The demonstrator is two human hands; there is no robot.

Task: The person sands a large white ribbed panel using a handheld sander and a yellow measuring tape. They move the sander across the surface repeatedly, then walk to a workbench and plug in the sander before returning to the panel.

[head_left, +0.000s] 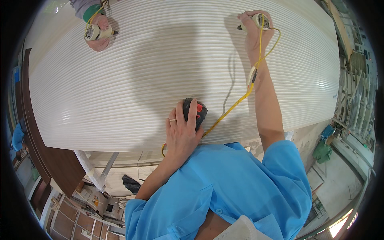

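A large white ribbed panel (132,80) fills the upper part of the view. My left hand (182,132) presses a black and red tape measure case (196,112) onto the panel near its front edge. A yellow tape (232,108) runs from the case up to my right hand (254,30), which reaches far across the panel and grips a small cream-coloured device (260,20). At the far left, another person's hand (100,34) holds a similar cream device (94,32) on the panel.
A dark brown board (44,160) lies under the panel's left edge. White supports (90,168) stand below the front edge, next to a black object (131,184). Metal racks (356,108) and a green item (322,152) are at the right.
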